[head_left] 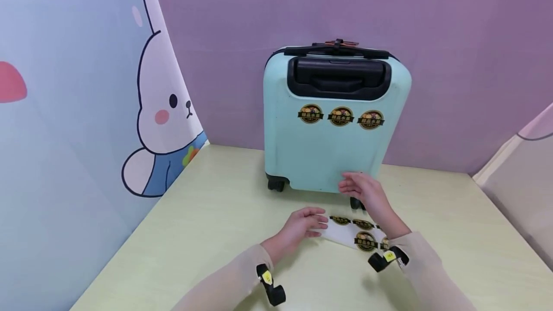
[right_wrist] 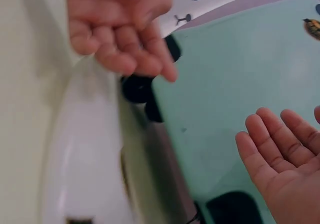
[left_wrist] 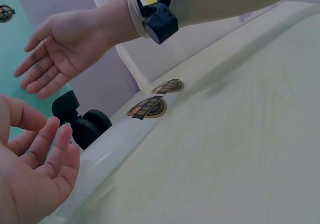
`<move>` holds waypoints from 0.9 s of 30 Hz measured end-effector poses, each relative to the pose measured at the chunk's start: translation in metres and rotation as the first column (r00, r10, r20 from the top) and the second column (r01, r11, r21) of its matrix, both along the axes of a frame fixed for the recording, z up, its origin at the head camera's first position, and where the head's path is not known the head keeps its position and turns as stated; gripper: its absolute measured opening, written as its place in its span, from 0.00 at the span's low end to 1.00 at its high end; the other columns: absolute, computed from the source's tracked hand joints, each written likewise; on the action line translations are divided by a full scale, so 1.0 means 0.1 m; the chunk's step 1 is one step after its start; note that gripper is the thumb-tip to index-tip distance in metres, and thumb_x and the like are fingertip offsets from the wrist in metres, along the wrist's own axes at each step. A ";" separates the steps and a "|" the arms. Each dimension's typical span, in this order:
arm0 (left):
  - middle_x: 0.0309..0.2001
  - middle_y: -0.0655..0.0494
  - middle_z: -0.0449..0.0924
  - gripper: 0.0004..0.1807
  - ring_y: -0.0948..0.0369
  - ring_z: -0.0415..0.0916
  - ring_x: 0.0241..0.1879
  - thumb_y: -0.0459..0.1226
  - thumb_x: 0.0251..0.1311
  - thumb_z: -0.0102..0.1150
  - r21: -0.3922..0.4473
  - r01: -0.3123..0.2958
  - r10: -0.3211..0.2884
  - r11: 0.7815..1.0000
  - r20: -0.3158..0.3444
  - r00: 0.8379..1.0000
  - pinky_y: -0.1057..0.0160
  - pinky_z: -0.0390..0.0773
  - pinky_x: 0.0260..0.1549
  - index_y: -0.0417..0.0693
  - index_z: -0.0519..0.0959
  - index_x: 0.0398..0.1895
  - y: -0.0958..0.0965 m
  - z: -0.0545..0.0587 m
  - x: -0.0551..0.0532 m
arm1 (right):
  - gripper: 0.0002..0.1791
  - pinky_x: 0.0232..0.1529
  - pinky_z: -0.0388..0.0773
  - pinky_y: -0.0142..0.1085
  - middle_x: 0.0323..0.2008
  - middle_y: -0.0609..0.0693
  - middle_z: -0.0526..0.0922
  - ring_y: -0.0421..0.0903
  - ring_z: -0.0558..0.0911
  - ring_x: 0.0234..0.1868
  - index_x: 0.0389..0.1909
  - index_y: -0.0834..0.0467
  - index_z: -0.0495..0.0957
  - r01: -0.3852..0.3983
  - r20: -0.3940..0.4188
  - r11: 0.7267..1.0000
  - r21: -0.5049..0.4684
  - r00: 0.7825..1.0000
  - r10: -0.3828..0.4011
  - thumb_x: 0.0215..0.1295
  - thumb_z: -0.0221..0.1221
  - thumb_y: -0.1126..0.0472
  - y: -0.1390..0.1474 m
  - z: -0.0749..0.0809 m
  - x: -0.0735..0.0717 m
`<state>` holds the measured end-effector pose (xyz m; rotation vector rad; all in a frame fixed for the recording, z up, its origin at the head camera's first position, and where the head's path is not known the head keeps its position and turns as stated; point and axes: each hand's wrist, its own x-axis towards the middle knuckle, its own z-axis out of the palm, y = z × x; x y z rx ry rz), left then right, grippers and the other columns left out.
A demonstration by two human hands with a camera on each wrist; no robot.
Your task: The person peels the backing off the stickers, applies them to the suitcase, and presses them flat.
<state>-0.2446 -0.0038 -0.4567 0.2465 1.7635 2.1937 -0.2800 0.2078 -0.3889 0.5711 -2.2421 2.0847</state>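
Observation:
A mint-green suitcase (head_left: pixel 319 152) stands upright on the table, three round black-and-gold stickers (head_left: pixel 341 116) in a row below its black handle recess. In front of it lies a white sticker sheet (head_left: pixel 341 234) bearing several more of these round stickers. My left hand (head_left: pixel 300 227) is by the sheet's left end, fingers loosely bent and holding nothing; whether it touches the sheet I cannot tell. My right hand (head_left: pixel 365 191) hovers before the suitcase's lower right part, above the sheet, fingers extended. In the right wrist view, the right palm (right_wrist: pixel 295 184) is bare.
The pale table (head_left: pixel 207 224) runs up to a purple backdrop (head_left: pixel 224 61). At the left is a blue panel (head_left: pixel 65 157) with a cartoon rabbit. Black suitcase wheels (head_left: pixel 275 185) rest on the table just behind the sheet. A whitish panel (head_left: pixel 522 181) borders the right side.

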 end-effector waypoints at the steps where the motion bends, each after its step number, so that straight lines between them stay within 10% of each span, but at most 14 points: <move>1: 0.46 0.47 0.84 0.21 0.52 0.82 0.48 0.28 0.65 0.54 0.007 0.010 -0.010 1.000 0.003 1.000 0.57 0.83 0.46 0.30 0.73 0.60 0.01 -0.01 0.02 | 0.33 0.51 0.82 0.36 0.49 0.68 0.80 0.47 0.84 0.46 0.63 0.77 0.66 0.003 0.000 1.000 0.029 1.000 -0.003 0.81 0.43 0.48 0.02 -0.03 0.02; 11: 0.47 0.40 0.83 0.21 0.50 0.82 0.50 0.23 0.61 0.53 0.081 0.096 -0.103 0.992 0.083 0.991 0.53 0.80 0.53 0.25 0.72 0.59 0.07 -0.01 0.15 | 0.25 0.48 0.83 0.44 0.44 0.65 0.82 0.53 0.83 0.44 0.58 0.74 0.73 0.036 -0.019 0.959 0.281 0.999 -0.032 0.81 0.44 0.54 0.23 -0.24 0.20; 17: 0.59 0.28 0.73 0.23 0.40 0.71 0.62 0.28 0.68 0.45 0.215 0.134 -0.189 0.967 0.261 0.947 0.47 0.70 0.63 0.21 0.66 0.63 0.10 0.03 0.22 | 0.20 0.45 0.83 0.42 0.42 0.57 0.84 0.52 0.83 0.45 0.56 0.71 0.76 0.078 -0.073 0.909 0.410 0.996 -0.053 0.80 0.46 0.58 0.33 -0.33 0.27; 27: 0.57 0.24 0.72 0.23 0.33 0.64 0.65 0.27 0.65 0.47 0.279 0.019 -0.135 0.960 0.403 0.905 0.42 0.66 0.65 0.17 0.64 0.60 0.22 -0.07 0.39 | 0.14 0.50 0.79 0.50 0.50 0.55 0.83 0.58 0.79 0.53 0.52 0.63 0.81 0.095 -0.219 0.724 0.684 0.972 0.080 0.75 0.55 0.59 0.44 -0.47 0.29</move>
